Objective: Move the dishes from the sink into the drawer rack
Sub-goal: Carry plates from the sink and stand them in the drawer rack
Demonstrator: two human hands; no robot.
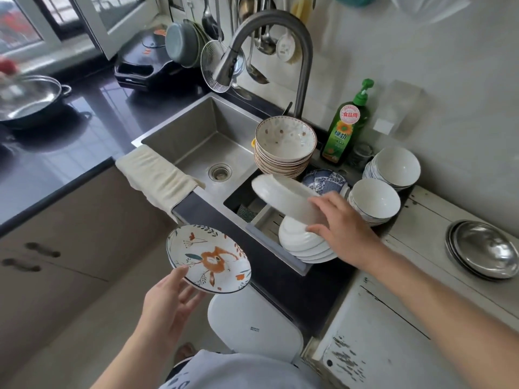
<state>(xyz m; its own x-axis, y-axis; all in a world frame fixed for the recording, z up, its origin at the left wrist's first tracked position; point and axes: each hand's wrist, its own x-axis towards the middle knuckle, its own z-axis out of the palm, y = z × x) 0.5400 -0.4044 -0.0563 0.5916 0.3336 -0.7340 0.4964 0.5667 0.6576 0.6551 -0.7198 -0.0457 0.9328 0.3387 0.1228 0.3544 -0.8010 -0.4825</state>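
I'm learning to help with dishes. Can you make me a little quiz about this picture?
1. True or false: the left hand holds a plain white plate.
2. What does the right hand grip? A) green soap bottle B) white plate C) blue patterned bowl
3. Fill in: the tall stack of spotted bowls stands right below the ____.

Key: 1 false, it is the flowered plate; 2 B; 3 faucet.
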